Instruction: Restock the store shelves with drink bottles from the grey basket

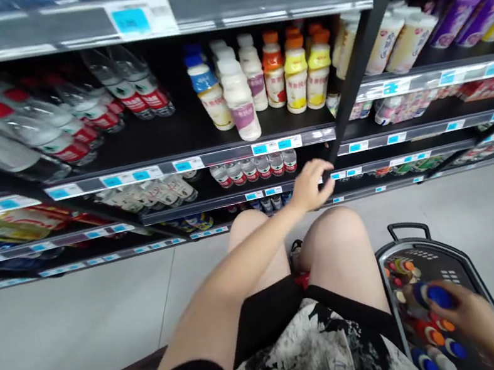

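My left hand [311,186] is stretched forward above my knees, close to the lower shelf edges, with its fingers apart and nothing held. At the lower right, my right hand [472,311] grips a blue-capped bottle [440,296] over the black basket [469,264]; motion blurs the bottle's body. Orange, red, white and blue caps of several bottles [434,337] show inside the basket. On the shelf ahead stand milk drink bottles: a blue-capped one [210,89], white-capped ones with purple labels [240,100], and orange-capped ones [296,74].
Clear water bottles with red labels [68,124] fill the shelf's left side. Small red-labelled bottles [254,169] line the shelf below. Purple packages [457,20] sit at the upper right. A dark upright [363,43] divides the shelving. Pale tiled floor [107,312] lies below.
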The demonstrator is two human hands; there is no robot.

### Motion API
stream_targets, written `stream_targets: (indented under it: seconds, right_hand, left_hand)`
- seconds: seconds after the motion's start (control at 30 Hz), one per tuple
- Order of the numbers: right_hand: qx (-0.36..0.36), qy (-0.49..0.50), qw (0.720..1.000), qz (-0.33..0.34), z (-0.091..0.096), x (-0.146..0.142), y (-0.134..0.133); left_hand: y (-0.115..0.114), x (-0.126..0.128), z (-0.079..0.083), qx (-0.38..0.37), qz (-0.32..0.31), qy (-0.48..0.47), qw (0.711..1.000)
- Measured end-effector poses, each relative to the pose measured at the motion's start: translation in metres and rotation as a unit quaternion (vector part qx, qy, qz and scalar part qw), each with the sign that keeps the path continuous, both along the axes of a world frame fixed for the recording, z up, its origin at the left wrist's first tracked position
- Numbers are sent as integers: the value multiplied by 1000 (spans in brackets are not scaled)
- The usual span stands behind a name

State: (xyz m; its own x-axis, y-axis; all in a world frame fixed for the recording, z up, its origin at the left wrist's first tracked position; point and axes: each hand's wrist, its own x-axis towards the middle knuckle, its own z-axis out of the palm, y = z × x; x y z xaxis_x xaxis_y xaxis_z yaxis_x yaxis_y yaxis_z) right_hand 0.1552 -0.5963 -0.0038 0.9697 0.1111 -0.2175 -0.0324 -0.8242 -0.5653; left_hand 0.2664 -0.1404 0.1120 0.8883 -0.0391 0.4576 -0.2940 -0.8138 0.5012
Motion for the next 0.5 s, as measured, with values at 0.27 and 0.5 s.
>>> stream_targets:
  seconds: [0.27, 0.5]
  right_hand:
    - [18, -333, 902, 275, 189, 2, 142]
    - [278, -417, 770, 395, 224, -19, 264]
  left_hand:
    - [-21, -144, -55, -75, -126, 74, 986]
    - [-7, -178, -63, -236, 3, -146, 961]
